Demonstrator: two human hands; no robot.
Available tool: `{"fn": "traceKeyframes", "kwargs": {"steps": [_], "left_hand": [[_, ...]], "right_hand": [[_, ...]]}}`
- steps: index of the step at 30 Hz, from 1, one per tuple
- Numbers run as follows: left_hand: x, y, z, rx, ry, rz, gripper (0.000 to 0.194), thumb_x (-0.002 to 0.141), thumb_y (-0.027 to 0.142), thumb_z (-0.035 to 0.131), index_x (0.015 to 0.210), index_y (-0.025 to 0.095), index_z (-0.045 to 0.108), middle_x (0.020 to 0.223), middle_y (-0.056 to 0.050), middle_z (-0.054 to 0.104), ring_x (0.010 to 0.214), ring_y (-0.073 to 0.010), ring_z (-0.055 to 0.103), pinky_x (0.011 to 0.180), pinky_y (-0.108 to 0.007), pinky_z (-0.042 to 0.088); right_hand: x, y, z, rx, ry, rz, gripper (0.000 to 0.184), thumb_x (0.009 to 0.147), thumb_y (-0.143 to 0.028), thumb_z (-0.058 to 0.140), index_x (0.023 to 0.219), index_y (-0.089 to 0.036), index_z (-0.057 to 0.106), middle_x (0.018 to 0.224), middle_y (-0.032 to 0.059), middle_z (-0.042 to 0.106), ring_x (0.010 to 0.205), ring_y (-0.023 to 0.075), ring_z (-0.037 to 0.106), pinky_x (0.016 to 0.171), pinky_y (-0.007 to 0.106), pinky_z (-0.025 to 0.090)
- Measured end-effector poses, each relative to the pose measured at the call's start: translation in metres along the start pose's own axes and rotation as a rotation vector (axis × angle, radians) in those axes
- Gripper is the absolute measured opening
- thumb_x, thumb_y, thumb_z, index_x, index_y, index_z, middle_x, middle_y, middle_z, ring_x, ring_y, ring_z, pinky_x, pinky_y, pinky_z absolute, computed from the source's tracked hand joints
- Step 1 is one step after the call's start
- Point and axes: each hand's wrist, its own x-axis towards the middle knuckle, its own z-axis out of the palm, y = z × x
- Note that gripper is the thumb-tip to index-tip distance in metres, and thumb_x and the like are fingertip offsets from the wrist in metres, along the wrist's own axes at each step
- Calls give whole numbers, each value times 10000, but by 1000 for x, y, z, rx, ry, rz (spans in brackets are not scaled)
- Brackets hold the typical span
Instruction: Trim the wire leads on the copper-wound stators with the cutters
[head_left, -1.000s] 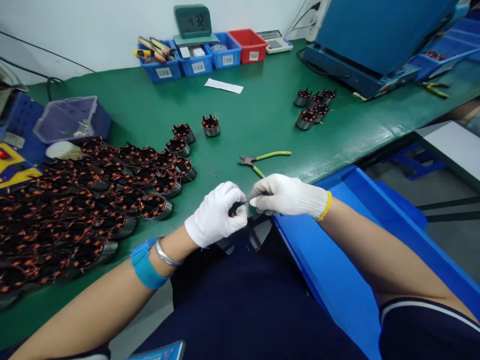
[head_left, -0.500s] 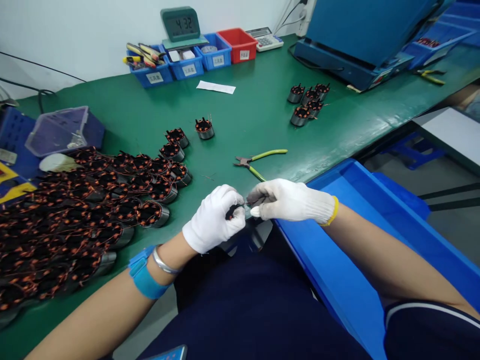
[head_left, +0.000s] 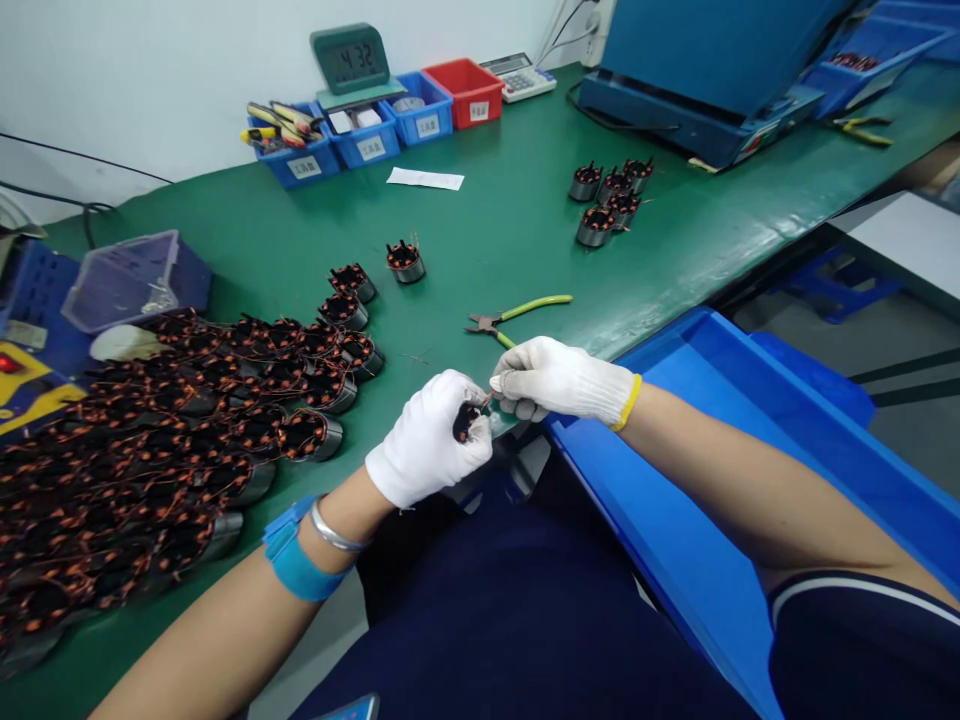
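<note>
Right hand shifted leftward, fingertips pinched on wire; left hand curled round stator.

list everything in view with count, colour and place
stators: dozens, grey and copper, mostly left
diagonal cutters: one, green-handled, centre
pliers: one, green-handled, far right
small bins: four, blue and red, back
digital clock: one, green, back
calculator: one, white, back
paper strip: one, white, rear centre
tub: one, purple, left
machine: one, blue, back right
large tray: one, blue, lower right
crates: at least two, blue, far right
tabletop: one, green, centre
left hand: one, white-gloved, holding stator
right hand: one, white-gloved, pinching wire
</note>
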Motion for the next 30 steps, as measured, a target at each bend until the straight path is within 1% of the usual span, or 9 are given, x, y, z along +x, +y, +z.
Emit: {"fn": "traceKeyframes", "kwargs": {"steps": [3,7,9,13,16,20,24,28,30], "left_hand": [[0,0,0,6,-18,-21,166,727,148,515,885,196,506,866,-45,587,784,-180,573,740,-341,511],[-1,-1,0,26,-25,-28,149,724,172,514,867,204,488,824,-31,561,728,-171,550,686,-326,493],[-1,-1,0,33,-27,-37,135,731,189,514,861,204,483,815,-32,560,715,-174,546,671,-330,490],[0,0,-1,24,-28,-35,133,741,177,515,871,200,501,860,-47,591,767,-180,575,722,-342,508],[0,1,-1,11,-19,-14,133,745,153,513,872,190,526,861,-51,597,784,-184,584,741,-345,517],[0,1,-2,-4,-21,4,132,756,140,519,879,182,548,855,-49,598,788,-181,578,744,-340,515],[-1,0,-2,-34,-19,39,114,779,119,511,863,174,565,848,-55,604,784,-174,565,736,-335,501],[0,0,-1,-51,-9,56,94,795,123,516,846,187,562,851,-43,610,779,-159,562,728,-315,493],[1,0,-2,-47,-11,55,80,797,127,517,827,191,554,840,-38,601,771,-155,559,718,-308,490]], "right_hand": [[-8,-3,0,-103,19,-47,75,860,-210,580,809,-185,629,705,-7,697,544,89,616,471,171,466],[-19,-7,3,-437,131,-138,229,848,-431,614,841,-212,681,754,2,710,635,127,622,513,207,407],[-19,-7,5,-513,142,-142,238,812,-456,651,846,-226,702,771,0,714,675,138,626,533,213,395],[-9,3,5,-258,40,-84,145,844,-335,607,829,-202,663,720,4,710,587,117,633,507,198,443],[-3,10,-1,-80,60,-47,114,848,-291,600,811,-185,620,756,24,721,569,109,641,488,188,480],[-11,11,-8,-289,48,-15,142,835,-280,585,739,-182,625,687,18,708,546,121,639,480,198,458],[-28,6,-13,-558,-93,-39,205,845,-315,561,709,-196,658,623,-11,681,529,118,610,486,212,402],[-28,-4,-24,-543,96,-169,251,831,-435,644,935,-222,725,802,1,728,691,152,646,571,223,434],[-20,-11,-24,-446,74,-142,266,791,-443,705,922,-214,737,787,10,728,694,160,656,589,226,463]]}}
